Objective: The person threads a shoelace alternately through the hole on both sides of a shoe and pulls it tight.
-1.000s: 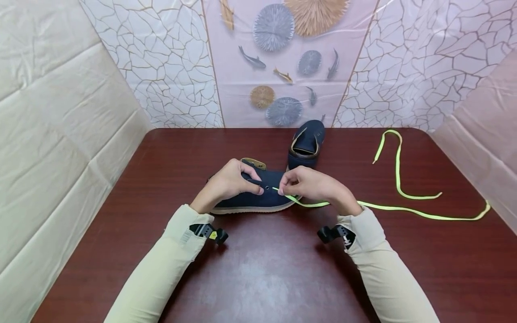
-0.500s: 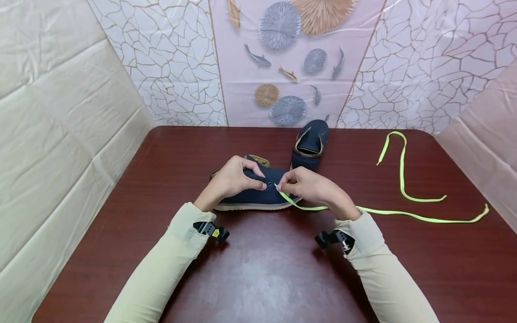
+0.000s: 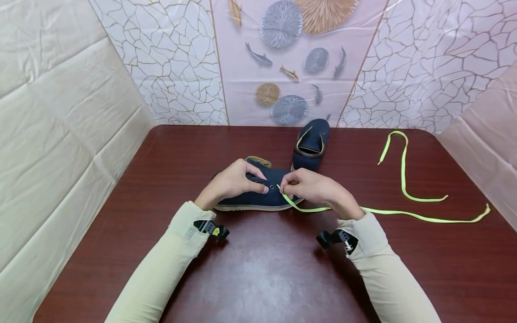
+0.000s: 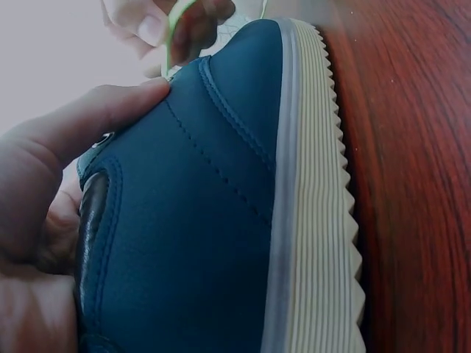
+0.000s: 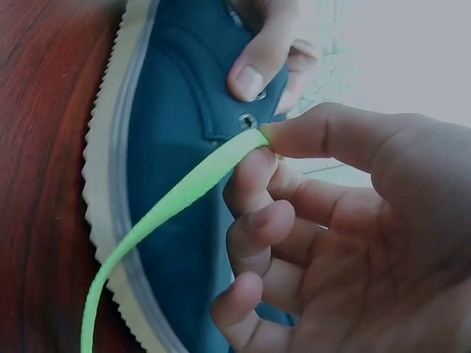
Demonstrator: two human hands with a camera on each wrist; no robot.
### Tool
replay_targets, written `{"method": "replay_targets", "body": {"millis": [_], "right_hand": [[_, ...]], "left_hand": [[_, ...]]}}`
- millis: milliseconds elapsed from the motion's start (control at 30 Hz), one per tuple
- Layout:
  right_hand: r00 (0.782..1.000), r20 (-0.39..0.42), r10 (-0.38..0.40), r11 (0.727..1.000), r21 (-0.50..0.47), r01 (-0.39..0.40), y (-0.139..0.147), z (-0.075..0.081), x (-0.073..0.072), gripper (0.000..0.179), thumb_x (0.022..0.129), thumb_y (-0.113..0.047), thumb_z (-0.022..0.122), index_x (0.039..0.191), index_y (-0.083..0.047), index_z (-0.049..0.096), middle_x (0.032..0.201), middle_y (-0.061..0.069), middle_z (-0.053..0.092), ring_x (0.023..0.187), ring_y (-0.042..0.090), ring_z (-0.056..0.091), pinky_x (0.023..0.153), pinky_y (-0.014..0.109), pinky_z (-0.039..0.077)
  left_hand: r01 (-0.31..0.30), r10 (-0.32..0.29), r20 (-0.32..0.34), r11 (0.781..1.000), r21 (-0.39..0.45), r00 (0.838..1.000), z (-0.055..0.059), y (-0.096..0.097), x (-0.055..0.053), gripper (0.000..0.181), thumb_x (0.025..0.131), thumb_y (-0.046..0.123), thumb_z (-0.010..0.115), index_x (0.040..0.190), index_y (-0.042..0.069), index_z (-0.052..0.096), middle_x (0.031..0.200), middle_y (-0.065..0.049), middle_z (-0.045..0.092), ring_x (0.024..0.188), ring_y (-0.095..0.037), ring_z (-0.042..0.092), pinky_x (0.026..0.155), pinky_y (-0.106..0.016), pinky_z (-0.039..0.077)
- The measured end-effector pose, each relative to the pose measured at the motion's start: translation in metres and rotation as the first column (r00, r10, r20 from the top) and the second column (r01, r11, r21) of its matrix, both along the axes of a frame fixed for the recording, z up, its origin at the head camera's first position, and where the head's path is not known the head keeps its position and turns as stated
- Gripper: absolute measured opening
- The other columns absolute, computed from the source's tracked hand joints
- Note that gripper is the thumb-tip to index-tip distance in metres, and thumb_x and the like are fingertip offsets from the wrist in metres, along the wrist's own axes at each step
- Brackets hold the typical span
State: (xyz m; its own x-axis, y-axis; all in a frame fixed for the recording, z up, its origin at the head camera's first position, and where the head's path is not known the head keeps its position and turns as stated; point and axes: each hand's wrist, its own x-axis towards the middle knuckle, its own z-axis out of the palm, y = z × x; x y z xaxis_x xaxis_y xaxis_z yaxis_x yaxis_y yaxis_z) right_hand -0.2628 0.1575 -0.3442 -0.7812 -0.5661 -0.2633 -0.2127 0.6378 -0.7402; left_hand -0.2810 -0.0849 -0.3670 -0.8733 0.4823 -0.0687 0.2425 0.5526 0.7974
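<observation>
A navy shoe with a pale ridged sole lies sideways on the table, toe to the right. My left hand grips its lacing flap, thumb on the outer side beside a metal eyelet. Between thumb and index finger, my right hand pinches a neon-green shoelace close to its end. The lace tip sticks up just right of the eyelet in the head view. From those fingers the lace runs down over the sole and away to the right. Fingers of the left hand behind the flap are partly hidden.
A second navy shoe without a lace stands behind, close to the first shoe's toe. Another neon-green shoelace lies bent on the right of the dark red table. Patterned cloth walls rise around the table.
The lace tip has tilted from pointing left toward the eyelet to pointing more upward. Both hands keep their holds. The head view has shifted slightly.
</observation>
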Motion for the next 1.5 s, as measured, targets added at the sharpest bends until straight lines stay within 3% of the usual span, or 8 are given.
{"method": "replay_targets", "body": {"millis": [333, 600, 800, 967, 1100, 1167, 1333, 1500], "right_hand": [[0.998, 0.062, 0.008, 1.0, 0.016, -0.009, -0.003, -0.001, 0.002, 0.025, 0.105, -0.009, 0.051, 0.102, 0.0, 0.074, 0.084, 0.002, 0.061, 0.086, 0.019, 0.053, 0.076, 0.031, 0.044], [0.998, 0.064, -0.022, 1.0, -0.001, 0.023, -0.008, -0.005, 0.002, 0.026, 0.105, -0.011, 0.054, 0.089, -0.001, 0.072, 0.095, 0.005, 0.065, 0.082, 0.017, 0.052, 0.072, 0.03, 0.045], [1.0, 0.009, -0.029, 0.999, 0.013, 0.029, -0.012, -0.004, 0.002, 0.028, 0.105, -0.015, 0.056, 0.085, -0.002, 0.072, 0.082, 0.0, 0.059, 0.066, 0.012, 0.043, 0.063, 0.028, 0.039], [0.997, -0.031, -0.067, 0.997, 0.03, 0.068, -0.014, -0.005, 0.002, 0.028, 0.105, -0.017, 0.06, 0.087, -0.002, 0.076, 0.071, -0.003, 0.051, 0.054, 0.009, 0.031, 0.054, 0.025, 0.029], [0.993, -0.049, -0.107, 0.994, 0.032, 0.109, -0.015, -0.006, 0.002, 0.024, 0.104, -0.019, 0.066, 0.09, -0.003, 0.078, 0.069, -0.002, 0.056, 0.054, 0.009, 0.034, 0.053, 0.026, 0.03], [0.991, -0.045, -0.127, 0.992, 0.019, 0.128, -0.014, -0.007, 0.003, 0.021, 0.103, -0.02, 0.068, 0.092, -0.003, 0.077, 0.074, -0.001, 0.06, 0.059, 0.011, 0.042, 0.055, 0.026, 0.036], [0.99, 0.048, -0.134, 0.99, -0.036, 0.136, -0.011, -0.009, 0.002, 0.017, 0.102, -0.018, 0.069, 0.1, -0.002, 0.071, 0.086, 0.0, 0.063, 0.065, 0.015, 0.054, 0.061, 0.029, 0.05], [0.987, 0.143, -0.078, 0.992, -0.085, 0.09, -0.008, -0.007, 0.0, 0.019, 0.102, -0.015, 0.069, 0.107, 0.002, 0.074, 0.086, 0.002, 0.063, 0.059, 0.014, 0.052, 0.06, 0.029, 0.049]], "left_hand": [[0.023, -0.023, 0.028, 1.0, 0.002, 0.999, -0.003, 0.001, -0.002, 0.019, 0.087, 0.023, 0.087, 0.104, 0.014, 0.084, 0.104, 0.004, 0.078, 0.102, -0.012, 0.062, 0.085, -0.031, 0.053], [0.041, -0.041, 0.019, 0.999, 0.027, 0.999, -0.002, -0.001, -0.001, 0.017, 0.087, 0.021, 0.088, 0.101, 0.013, 0.084, 0.094, 0.005, 0.077, 0.093, -0.011, 0.058, 0.077, -0.027, 0.05], [0.08, -0.081, 0.011, 0.995, 0.056, 0.997, -0.002, -0.003, -0.001, 0.007, 0.086, 0.018, 0.088, 0.088, 0.015, 0.083, 0.076, 0.007, 0.069, 0.077, -0.011, 0.047, 0.063, -0.026, 0.037], [0.122, -0.123, 0.003, 0.99, 0.07, 0.992, -0.001, -0.004, -0.001, 0.006, 0.086, 0.018, 0.089, 0.088, 0.016, 0.083, 0.082, 0.006, 0.073, 0.084, -0.011, 0.052, 0.066, -0.026, 0.041], [0.169, -0.167, -0.02, 0.983, 0.071, 0.986, -0.001, -0.005, -0.002, 0.006, 0.086, 0.018, 0.088, 0.09, 0.016, 0.084, 0.086, 0.005, 0.076, 0.086, -0.011, 0.055, 0.068, -0.026, 0.045], [0.187, -0.186, -0.03, 0.979, 0.075, 0.982, -0.001, -0.006, -0.003, 0.006, 0.086, 0.018, 0.088, 0.091, 0.016, 0.084, 0.086, 0.005, 0.076, 0.086, -0.011, 0.055, 0.069, -0.026, 0.045], [0.249, -0.246, -0.037, 0.963, 0.102, 0.969, -0.003, -0.008, -0.004, 0.009, 0.086, 0.014, 0.088, 0.095, 0.013, 0.085, 0.09, 0.005, 0.079, 0.088, -0.009, 0.059, 0.073, -0.025, 0.049], [0.316, -0.314, -0.037, 0.94, 0.128, 0.949, -0.003, -0.011, -0.006, 0.012, 0.086, 0.011, 0.087, 0.098, 0.011, 0.086, 0.094, 0.004, 0.08, 0.092, -0.008, 0.063, 0.078, -0.026, 0.053]]}}
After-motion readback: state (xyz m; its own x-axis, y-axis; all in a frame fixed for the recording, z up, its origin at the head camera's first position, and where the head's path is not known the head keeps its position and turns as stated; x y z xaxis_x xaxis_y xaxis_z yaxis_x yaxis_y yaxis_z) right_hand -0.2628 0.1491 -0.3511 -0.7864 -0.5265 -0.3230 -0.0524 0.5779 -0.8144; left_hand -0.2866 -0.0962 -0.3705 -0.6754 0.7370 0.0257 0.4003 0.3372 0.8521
